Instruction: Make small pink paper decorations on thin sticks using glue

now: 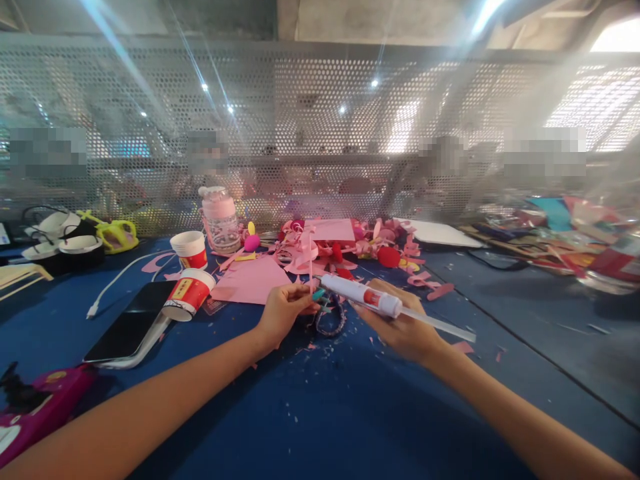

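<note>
My right hand is wrapped round a white hot glue gun with a red label. A clear glue stick sticks out of its back end, and its nozzle points left. My left hand pinches an upright narrow pink strip between thumb and fingertips, close to the nozzle. Whether nozzle and strip touch I cannot tell. Just below lies a dark braided loop with a small teal piece near it. Behind my left hand a pink sheet lies flat on the table.
Pink and red scraps are heaped at the back. Left stand a pink-topped bottle, an upright paper cup and a tipped one by a phone. A purple device sits front left. A perforated screen closes the back.
</note>
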Available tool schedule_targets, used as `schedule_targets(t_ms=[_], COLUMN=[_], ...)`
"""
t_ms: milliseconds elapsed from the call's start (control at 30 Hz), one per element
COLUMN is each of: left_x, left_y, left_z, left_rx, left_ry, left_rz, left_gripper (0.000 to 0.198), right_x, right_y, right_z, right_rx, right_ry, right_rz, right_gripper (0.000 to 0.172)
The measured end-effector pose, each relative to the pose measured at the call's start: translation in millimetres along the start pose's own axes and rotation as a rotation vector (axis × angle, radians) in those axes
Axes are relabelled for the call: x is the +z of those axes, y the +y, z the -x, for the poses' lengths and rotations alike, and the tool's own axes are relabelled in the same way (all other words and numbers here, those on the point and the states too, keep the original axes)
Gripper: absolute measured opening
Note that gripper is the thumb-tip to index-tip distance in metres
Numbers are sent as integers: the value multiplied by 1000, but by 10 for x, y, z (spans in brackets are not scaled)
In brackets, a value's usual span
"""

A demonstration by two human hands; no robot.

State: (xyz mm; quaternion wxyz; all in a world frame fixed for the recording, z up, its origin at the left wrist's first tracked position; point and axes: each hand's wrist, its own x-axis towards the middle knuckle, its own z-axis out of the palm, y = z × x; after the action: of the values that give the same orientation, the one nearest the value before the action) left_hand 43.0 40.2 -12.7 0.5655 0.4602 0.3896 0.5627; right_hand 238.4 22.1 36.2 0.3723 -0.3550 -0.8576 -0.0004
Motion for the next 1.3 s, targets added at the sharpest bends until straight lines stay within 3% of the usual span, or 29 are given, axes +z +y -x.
schedule_targets(t_ms=[500,900,1133,1300], left_x=[26,15,19,11], left_y=[68,83,84,68], left_z=[15,38,48,39], left_rx=[-31,-3,10,18], left_ry=[-6,28,15,-2], left_rz=[33,25,16,9], left_gripper=[29,42,43,45], right_x=[67,42,35,26], right_y=[107,172,172,137], right_z=[36,30,17,8], right_rx=[30,-58,-43,-20], right_ry=[-42,-61,-44,-27], right_rz=[7,58,53,64], right_gripper=[5,9,6,13])
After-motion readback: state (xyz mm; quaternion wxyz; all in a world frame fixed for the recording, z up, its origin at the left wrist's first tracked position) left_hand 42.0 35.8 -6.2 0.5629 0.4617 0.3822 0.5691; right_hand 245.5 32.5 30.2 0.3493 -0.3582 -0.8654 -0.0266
